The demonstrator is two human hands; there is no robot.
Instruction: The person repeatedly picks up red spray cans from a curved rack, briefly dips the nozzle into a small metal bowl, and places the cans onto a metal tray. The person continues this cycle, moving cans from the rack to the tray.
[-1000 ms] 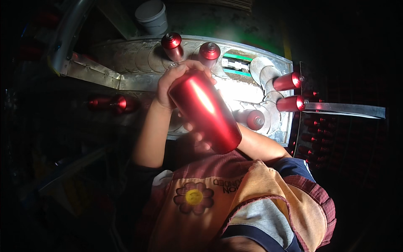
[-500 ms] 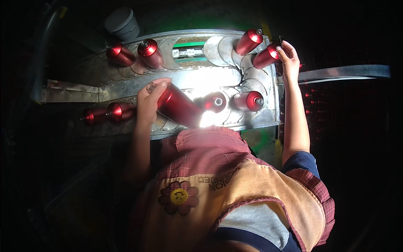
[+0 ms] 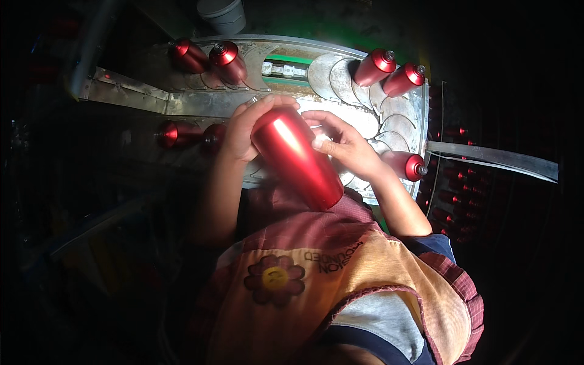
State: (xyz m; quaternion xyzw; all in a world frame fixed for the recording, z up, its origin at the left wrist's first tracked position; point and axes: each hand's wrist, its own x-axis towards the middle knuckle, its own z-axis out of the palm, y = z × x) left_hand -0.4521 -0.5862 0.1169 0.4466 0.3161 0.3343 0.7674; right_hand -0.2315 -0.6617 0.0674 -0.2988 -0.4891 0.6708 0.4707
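Note:
A glossy red metal bottle (image 3: 295,158) is held tilted in front of my apron, its base toward me at lower right. My left hand (image 3: 246,128) is closed round its shoulder and neck at the upper left, and the tip of the threaded neck pokes out past the fingers. My right hand (image 3: 347,146) is at the bottle's right side, thumb and bent fingers apart, their tips at its edge. How firmly they touch I cannot tell. Behind is a conveyor of overlapping crescent metal plates (image 3: 325,73). On its far right lie two red bottles (image 3: 374,68).
Another red bottle (image 3: 404,165) lies at the conveyor's near right, two more (image 3: 228,62) at its far left and two (image 3: 179,134) at near left. A curved metal rail (image 3: 499,159) juts out right, beside rows of red bottles (image 3: 468,182). A white bucket (image 3: 222,15) stands behind.
My right hand has left a bottle at the conveyor's far right and come to the bottle in my left hand. That bottle has moved right and nearer me. The view has shifted too.

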